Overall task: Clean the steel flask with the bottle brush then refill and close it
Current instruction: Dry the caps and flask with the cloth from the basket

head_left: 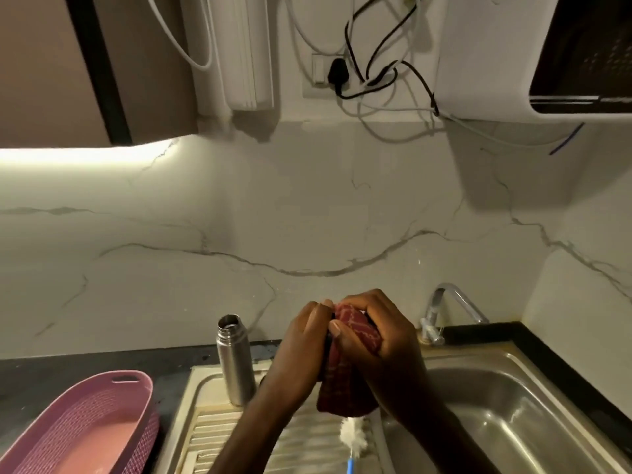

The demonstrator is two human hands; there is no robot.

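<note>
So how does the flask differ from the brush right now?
The flask stands upright on the drainboard with its mouth open; the brush lies flat there.
The flask is bare shiny steel; the brush has a fluffy white head and a blue handle.
The flask stands left of the hands; the brush lies below them, partly out of frame.
Neither is being held: the left hand and right hand grip a red cloth.
</note>
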